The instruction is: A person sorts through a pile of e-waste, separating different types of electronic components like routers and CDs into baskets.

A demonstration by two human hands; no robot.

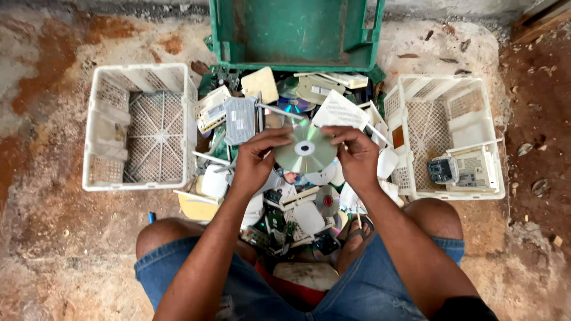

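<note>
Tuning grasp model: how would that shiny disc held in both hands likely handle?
The disc looks thin and flat, so probably light and stiff. Its glossy face suggests slippery; left hand and right hand pinch its edges. Set on edge, it may roll.

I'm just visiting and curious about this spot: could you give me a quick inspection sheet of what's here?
Surface: bare, stained concrete floor.
Job's things: shiny disc held above the pile.
Clutter: heap of broken electronics; more discs; left white crate looks empty; right white crate holds two grey devices; green crate behind.
Grippers: left hand and right hand pinch the disc's edges.
Cables: nothing seen.
Surroundings: red dirt, dry leaves.
</note>
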